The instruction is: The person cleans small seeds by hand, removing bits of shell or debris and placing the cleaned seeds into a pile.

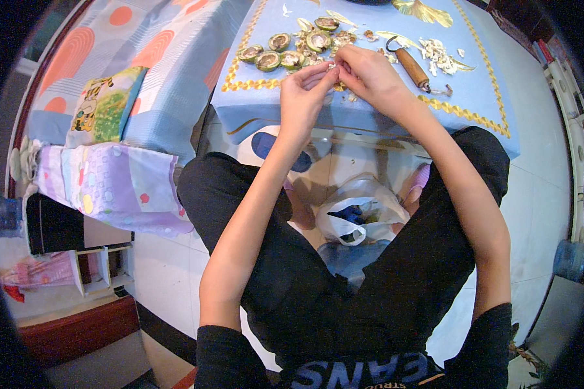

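Note:
My left hand (305, 92) and my right hand (374, 75) meet over the front edge of a cloth-covered table, fingertips pinched together on a small pale piece of nut kernel (332, 67), mostly hidden by the fingers. Just beyond them lie several halved nuts in green husks, probably walnuts, one of them a cut half (319, 41), among crumbled skins and shell bits (343, 38). To the right of my right hand rests a hooked tool with a wooden handle (411, 68). Further right is a heap of white peeled kernel pieces (437, 54).
The blue tablecloth (258, 104) has a gold border. Below, a white plastic bag (340, 221) stands open on the floor between my legs. A patterned sofa cover (170, 92) with a cushion (107, 107) lies to the left. A large water bottle (572, 260) stands at the right.

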`<state>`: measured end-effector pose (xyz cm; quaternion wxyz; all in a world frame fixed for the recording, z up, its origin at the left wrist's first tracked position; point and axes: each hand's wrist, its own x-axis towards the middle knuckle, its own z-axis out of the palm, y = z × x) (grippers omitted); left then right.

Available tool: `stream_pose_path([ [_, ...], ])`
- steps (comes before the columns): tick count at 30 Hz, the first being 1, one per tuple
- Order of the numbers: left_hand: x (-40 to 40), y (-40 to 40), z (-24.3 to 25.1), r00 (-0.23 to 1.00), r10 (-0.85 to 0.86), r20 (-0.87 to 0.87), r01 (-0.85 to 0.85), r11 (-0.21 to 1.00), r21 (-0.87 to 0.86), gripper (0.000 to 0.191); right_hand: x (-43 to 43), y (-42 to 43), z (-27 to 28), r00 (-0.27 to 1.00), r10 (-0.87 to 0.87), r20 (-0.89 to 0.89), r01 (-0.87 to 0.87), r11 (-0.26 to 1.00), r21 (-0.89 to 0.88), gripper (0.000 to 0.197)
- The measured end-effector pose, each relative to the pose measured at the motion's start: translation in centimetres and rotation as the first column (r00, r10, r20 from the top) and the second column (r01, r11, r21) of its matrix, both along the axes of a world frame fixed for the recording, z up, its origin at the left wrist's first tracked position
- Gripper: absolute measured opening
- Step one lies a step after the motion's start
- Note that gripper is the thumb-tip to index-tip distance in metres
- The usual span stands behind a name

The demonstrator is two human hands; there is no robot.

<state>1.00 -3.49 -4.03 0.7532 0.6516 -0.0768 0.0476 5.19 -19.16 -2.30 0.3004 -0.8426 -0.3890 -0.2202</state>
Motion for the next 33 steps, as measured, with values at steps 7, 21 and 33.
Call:
stream_pose_path([
  [7,0.3,0.0,0.0,1.000,-0.010,-0.011,0.010,1.000,0.017,0.036,0.3,-0.6,0.2,0.963,0.044,-0.265,-0.016,0.994,0.107,0.016],
  [21,0.5,-0.2,0.4,0.999,-0.005,-0.040,0.005,1.000,0.002,0.027,0.9,-1.1,-0.5,0.857,0.160,-0.491,-0.028,0.964,0.265,0.017],
  [33,0.0,0.1,0.9,0.996,-0.003,-0.094,0.000,0.999,-0.034,0.031,0.4,-1.1,-0.3,0.801,0.211,-0.560,-0.020,0.945,0.327,0.013],
])
